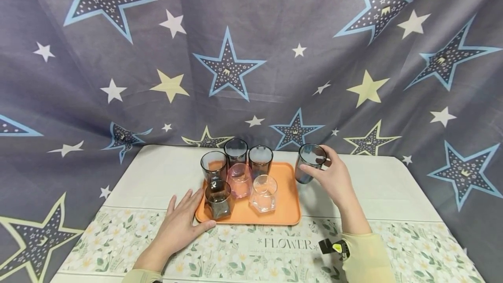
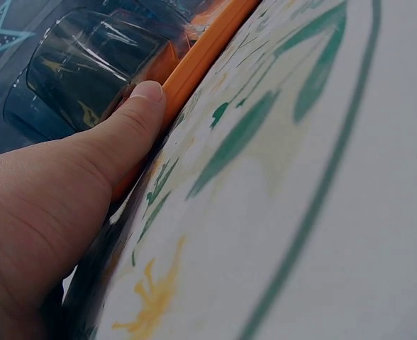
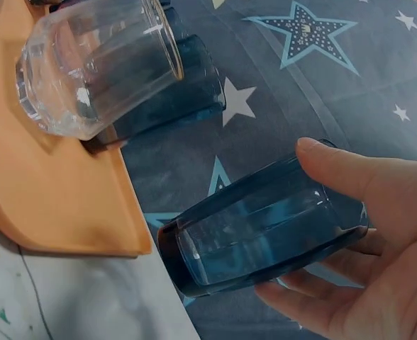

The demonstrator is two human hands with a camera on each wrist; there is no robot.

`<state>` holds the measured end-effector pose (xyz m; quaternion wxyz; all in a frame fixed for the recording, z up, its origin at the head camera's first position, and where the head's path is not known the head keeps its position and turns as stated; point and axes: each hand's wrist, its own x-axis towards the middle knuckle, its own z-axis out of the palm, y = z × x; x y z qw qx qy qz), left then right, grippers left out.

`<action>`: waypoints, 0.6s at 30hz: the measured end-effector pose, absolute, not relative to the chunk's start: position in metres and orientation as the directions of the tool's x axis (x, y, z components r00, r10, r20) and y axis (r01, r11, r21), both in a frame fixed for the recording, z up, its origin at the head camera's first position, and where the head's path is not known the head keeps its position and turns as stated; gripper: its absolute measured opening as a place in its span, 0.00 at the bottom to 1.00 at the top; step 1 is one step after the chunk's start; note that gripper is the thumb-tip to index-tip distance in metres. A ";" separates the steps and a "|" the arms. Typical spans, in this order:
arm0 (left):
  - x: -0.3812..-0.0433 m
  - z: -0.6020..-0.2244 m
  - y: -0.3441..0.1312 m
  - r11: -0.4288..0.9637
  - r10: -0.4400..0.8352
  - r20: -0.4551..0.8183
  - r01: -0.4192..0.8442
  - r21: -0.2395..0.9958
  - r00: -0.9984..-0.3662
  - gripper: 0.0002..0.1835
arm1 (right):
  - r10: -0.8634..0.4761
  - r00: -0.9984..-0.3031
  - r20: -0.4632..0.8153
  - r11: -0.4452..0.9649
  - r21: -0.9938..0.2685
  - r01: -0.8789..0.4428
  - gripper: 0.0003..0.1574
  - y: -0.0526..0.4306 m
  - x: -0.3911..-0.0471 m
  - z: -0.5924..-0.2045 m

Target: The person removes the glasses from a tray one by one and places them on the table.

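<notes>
Star-print curtain [image 1: 251, 10] is hanging behind table [image 1: 169, 165]; orange tray [image 1: 284, 204] is bearing glasses [image 1: 264, 193]; left hand [image 1: 178, 226], spread, is touching its edge; right hand [image 1: 337, 178] is gripping blue-tinted tumbler [image 1: 306, 159] beside it. Seemingly, transfer is proceeding; next move is probably calling for rim clearance.

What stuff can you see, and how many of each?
Star-patterned hanging cloth: 1, grey, behind everything
Flower-printed tablecloth: 1, white, green and yellow, spread in front
Flat rectangular tray: 1, orange, on the tablecloth
Tall round see-through tumblers: 3, blue-grey, towards the tray's back
Held tall tumbler: 1, blue-grey, right of the tray
Short see-through glasses: 3, one smoky, one pink, one clear, in front of the tall tumblers
Strapped device: 1 plainly seen, black and yellow, right wrist
Left grip: 1, bare, touching the tray's front-left corner
Right grip: 1, bare, round the held tumbler
Sleeves: 2, pale yellow, at the bottom
</notes>
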<state>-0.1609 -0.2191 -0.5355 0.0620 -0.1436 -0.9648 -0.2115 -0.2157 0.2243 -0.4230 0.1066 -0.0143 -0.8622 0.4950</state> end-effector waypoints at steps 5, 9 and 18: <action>-0.161 -0.535 -0.219 0.869 0.248 0.183 0.302 0.391 -0.951 0.61 | 0.153 -0.973 0.171 0.504 -0.861 -0.072 0.58 0.228 -0.218 -0.427; -0.161 -0.535 -0.219 0.870 0.247 0.185 0.301 0.391 -0.951 0.62 | 0.164 -0.973 0.164 0.498 -0.865 -0.062 0.58 0.228 -0.221 -0.432; -0.162 -0.536 -0.220 0.874 0.243 0.174 0.293 0.388 -0.954 0.62 | 0.163 -0.979 0.125 0.500 -0.865 -0.027 0.61 0.229 -0.225 -0.442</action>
